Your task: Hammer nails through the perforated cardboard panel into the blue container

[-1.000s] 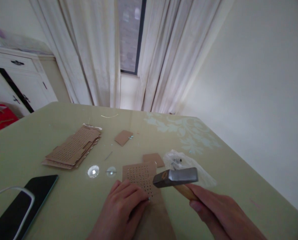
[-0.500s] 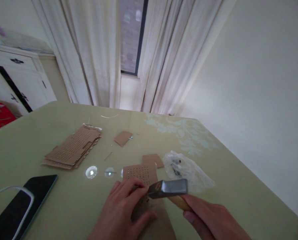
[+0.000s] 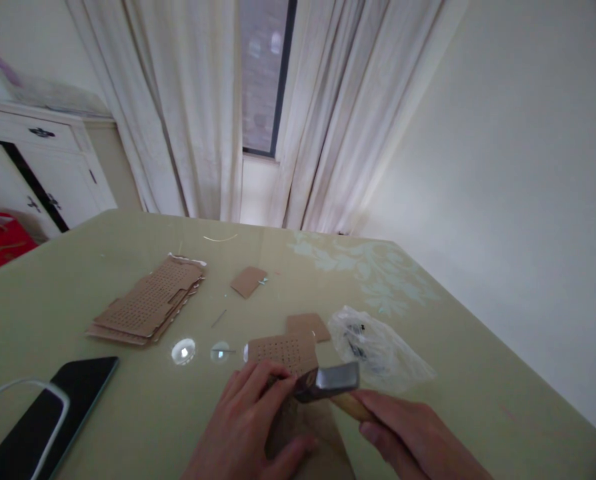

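Observation:
A hammer (image 3: 335,379) with a metal head and a wooden handle is in my right hand (image 3: 413,430), its fingers wrapped round the handle. The hammer head is low over a brown cardboard strip (image 3: 283,350) with rows of small holes. My left hand (image 3: 251,417) lies on this strip, its upper fingertips drawn together beside the head's left end and its thumb apart. The head hides whatever those fingertips may hold. Behind the strip lies a small cardboard piece (image 3: 308,326), with a clear plastic bag (image 3: 378,347) of dark bits to its right.
A stack of perforated cardboard sheets (image 3: 151,300) lies left on the glossy table (image 3: 143,400). Another cardboard piece (image 3: 248,282) and a thin metal pin (image 3: 219,319) lie further back. A dark tablet (image 3: 53,413) with a white cable (image 3: 61,393) is at front left.
The hammer head has shifted slightly left and its face has turned a little. My left hand stays on the cardboard strip. The whole view has tilted slightly upward.

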Motion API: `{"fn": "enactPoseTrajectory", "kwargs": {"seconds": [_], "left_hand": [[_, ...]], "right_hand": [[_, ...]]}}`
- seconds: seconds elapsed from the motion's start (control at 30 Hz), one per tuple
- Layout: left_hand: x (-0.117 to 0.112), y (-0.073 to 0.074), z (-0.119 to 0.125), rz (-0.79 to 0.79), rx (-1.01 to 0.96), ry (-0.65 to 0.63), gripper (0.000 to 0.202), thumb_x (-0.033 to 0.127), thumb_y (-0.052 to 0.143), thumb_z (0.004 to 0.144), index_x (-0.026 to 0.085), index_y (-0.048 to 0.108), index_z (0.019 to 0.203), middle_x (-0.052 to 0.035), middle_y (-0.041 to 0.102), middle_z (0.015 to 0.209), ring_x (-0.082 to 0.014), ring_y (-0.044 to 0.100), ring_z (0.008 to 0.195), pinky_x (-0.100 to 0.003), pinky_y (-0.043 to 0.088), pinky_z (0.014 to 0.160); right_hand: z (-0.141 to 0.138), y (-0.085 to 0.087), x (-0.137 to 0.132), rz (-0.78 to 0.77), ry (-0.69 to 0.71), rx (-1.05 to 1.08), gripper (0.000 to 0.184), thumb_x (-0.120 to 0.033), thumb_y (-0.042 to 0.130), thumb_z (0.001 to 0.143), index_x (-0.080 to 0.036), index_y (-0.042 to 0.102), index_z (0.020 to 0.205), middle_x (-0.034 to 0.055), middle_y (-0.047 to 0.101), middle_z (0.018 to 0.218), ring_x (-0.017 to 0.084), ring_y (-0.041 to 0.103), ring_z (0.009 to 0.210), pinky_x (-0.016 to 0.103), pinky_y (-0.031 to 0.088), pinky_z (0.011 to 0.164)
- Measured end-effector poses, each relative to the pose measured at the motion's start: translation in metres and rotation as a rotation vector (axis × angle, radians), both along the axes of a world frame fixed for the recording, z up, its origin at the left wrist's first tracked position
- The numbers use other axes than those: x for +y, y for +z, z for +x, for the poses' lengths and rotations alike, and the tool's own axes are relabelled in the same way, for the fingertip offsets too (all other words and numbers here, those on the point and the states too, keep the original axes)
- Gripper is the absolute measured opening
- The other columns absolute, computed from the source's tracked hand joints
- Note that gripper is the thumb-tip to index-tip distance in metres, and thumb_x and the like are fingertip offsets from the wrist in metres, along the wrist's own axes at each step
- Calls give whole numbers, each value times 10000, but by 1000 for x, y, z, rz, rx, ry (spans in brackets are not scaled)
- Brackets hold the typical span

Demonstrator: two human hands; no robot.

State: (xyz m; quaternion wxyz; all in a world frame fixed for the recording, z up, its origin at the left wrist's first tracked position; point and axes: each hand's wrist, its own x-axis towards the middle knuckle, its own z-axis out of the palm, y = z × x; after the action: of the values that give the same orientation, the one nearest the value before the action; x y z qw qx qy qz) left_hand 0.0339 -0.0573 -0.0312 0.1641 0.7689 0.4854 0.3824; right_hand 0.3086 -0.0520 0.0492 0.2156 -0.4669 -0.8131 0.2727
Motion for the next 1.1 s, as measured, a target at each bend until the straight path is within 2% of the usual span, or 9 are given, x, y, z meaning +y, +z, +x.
{"fn": "enactPoseTrajectory", "kwargs": {"seconds": [0.1, 0.17, 0.3, 0.43, 0.6, 0.7, 0.83, 0.97, 1.1], "left_hand": [[9, -1, -19, -80, -92, 107, 236, 428, 703, 1025, 316, 808, 1204, -54, 779, 1225, -257, 757, 1114, -366, 635, 969], [20, -7, -39, -157, -101, 242, 333, 486, 562, 1097, 283, 824, 1130, -65, 777, 1188, -246, 752, 1067, -354, 627, 929], [42, -30, -76, -245, 107, 481, 420, 439, 504, 1037, 220, 812, 1221, -117, 791, 1193, -342, 706, 1127, -525, 531, 1059], [52, -46, -87, -306, 176, 474, 342, 412, 532, 978, 211, 809, 977, -119, 791, 1008, -348, 717, 974, -507, 536, 931], [54, -49, -83, -306, 206, 481, 282, 391, 488, 969, 247, 672, 813, -101, 748, 889, -329, 679, 886, -465, 512, 859], [51, -40, -83, -305, 181, 537, 290, 430, 449, 1003, 251, 633, 868, -102, 753, 865, -332, 693, 868, -456, 526, 823], [33, -5, -62, -249, -26, 464, 405, 577, 486, 1073, 258, 684, 1225, -70, 797, 1099, -278, 738, 1021, -387, 572, 888], [14, 30, -18, -330, -266, 175, 281, 522, 628, 1051, 284, 772, 1015, -15, 805, 925, -221, 748, 886, -295, 580, 784], [11, 39, 5, -467, -278, 67, 177, 425, 744, 970, 296, 811, 870, 19, 793, 799, -183, 710, 741, -249, 535, 667]], "right_hand": [[-1, -5, 17, -139, -211, 252, 393, -559, 593, 1112, -229, 795, 1175, 20, 685, 755, 183, 658, 667, 235, 512, 548], [-5, -12, 37, -322, -198, 499, 478, -631, 625, 1081, -179, 778, 1114, -38, 549, 672, 100, 457, 479, 200, 356, 423], [-16, -37, 75, -635, -212, 982, 455, -557, 879, 926, -153, 789, 1117, -63, 524, 668, 46, 360, 442, 170, 301, 403], [-18, -69, 90, -678, -209, 1101, 461, -566, 945, 842, -175, 789, 1029, -87, 467, 661, 33, 305, 444, 157, 307, 398], [-12, -93, 88, -741, -211, 1153, 434, -548, 960, 829, -181, 775, 969, -87, 478, 654, 33, 307, 427, 153, 313, 373], [-13, -96, 87, -757, -218, 1187, 423, -544, 947, 848, -185, 773, 989, -86, 483, 672, 35, 336, 438, 151, 344, 390], [-18, -92, 83, -793, -201, 1218, 432, -552, 940, 855, -184, 766, 999, -87, 486, 670, 35, 326, 435, 150, 331, 382], [-21, -86, 78, -812, -175, 1221, 437, -552, 943, 853, -185, 759, 1003, -86, 499, 669, 35, 325, 434, 151, 322, 372], [-22, -84, 74, -804, -162, 1211, 429, -548, 930, 872, -182, 753, 1012, -84, 515, 677, 33, 339, 434, 154, 336, 385]]}}
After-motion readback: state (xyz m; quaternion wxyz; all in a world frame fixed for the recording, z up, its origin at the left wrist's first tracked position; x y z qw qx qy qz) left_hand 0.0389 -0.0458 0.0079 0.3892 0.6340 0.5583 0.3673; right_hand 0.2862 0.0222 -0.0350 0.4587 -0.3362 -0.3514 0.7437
